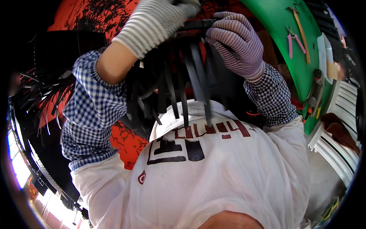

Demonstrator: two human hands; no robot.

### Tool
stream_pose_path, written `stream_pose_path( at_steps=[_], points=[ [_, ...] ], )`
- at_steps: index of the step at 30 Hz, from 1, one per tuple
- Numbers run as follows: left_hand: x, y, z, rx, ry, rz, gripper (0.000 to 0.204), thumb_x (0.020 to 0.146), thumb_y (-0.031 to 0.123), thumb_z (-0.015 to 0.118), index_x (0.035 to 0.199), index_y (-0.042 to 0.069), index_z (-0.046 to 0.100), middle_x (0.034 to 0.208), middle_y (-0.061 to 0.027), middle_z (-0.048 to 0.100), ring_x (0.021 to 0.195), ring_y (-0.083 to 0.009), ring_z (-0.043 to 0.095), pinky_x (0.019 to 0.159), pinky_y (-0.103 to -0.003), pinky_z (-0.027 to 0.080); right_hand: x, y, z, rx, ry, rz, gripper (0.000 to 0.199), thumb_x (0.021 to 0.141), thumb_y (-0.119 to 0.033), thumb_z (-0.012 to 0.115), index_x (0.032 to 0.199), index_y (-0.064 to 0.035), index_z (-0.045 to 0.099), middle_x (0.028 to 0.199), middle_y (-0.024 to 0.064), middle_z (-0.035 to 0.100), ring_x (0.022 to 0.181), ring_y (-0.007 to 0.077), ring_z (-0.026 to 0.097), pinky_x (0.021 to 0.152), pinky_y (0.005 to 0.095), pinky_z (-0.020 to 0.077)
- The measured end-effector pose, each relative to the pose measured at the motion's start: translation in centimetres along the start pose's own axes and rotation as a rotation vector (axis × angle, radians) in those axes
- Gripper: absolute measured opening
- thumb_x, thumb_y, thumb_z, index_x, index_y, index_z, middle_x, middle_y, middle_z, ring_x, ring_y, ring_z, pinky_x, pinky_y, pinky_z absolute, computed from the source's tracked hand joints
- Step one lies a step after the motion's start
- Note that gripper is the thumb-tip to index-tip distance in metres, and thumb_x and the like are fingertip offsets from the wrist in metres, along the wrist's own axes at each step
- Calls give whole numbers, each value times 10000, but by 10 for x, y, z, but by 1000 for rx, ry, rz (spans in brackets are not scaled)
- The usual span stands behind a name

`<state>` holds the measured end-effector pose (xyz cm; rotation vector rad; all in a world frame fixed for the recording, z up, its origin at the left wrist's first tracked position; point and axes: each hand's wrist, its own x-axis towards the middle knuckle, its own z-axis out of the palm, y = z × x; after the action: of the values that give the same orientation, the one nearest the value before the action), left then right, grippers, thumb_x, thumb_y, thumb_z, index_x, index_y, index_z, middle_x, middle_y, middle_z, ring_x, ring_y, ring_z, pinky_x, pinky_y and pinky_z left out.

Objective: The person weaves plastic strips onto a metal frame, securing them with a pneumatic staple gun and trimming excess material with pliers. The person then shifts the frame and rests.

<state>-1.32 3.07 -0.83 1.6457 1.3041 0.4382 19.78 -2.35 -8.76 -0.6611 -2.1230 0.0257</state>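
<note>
Black flat strips [170,86] hang in a loose fringe in front of my chest, below a dark edge [196,24] that runs between my hands. My right hand [238,44], in a purple striped glove, has its fingers curled round the right end of that edge. At the upper left, my left hand [154,26], in a white and grey striped glove, reaches over the edge's left end. Its fingertips are smeared by motion and partly cut off by the frame's top, so what they hold cannot be made out. Checked sleeves cover both forearms.
A red surface [127,145] strewn with short black scraps lies below. On the green surface [267,15] at right are pink-handled pliers [295,44], a wooden-handled hammer [301,34] and a white tray [325,57]. More black strips [57,95] spread out at left.
</note>
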Motion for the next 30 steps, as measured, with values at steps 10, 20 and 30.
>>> stream_pose_path(
  at_steps=[10, 20, 30],
  points=[
    [-14, -20, 14, 313, 33, 442, 277, 792, 108, 782, 1034, 7, 693, 924, -151, 689, 836, -297, 703, 751, -354, 572, -2, 1, -8, 38, 12, 58, 247, 786, -64, 802, 1006, -4, 709, 979, 121, 706, 982, 333, 681, 926, 444, 541],
    [-10, -29, 17, 289, 30, 608, 274, 814, 59, 728, 1078, -4, 694, 962, -156, 688, 868, -334, 698, 771, -376, 571, 25, -18, -9, -26, 83, 141, 112, 832, -120, 773, 898, -63, 703, 834, 80, 638, 749, 270, 593, 824, 439, 493],
    [-10, -48, 13, 480, 199, 537, 301, 903, 265, 742, 1127, 64, 729, 977, -138, 752, 841, -246, 745, 798, -341, 594, 74, 26, -1, 425, -243, 698, 124, 895, -42, 703, 803, 18, 645, 683, 97, 582, 618, 179, 558, 613, 319, 462]
  ],
)
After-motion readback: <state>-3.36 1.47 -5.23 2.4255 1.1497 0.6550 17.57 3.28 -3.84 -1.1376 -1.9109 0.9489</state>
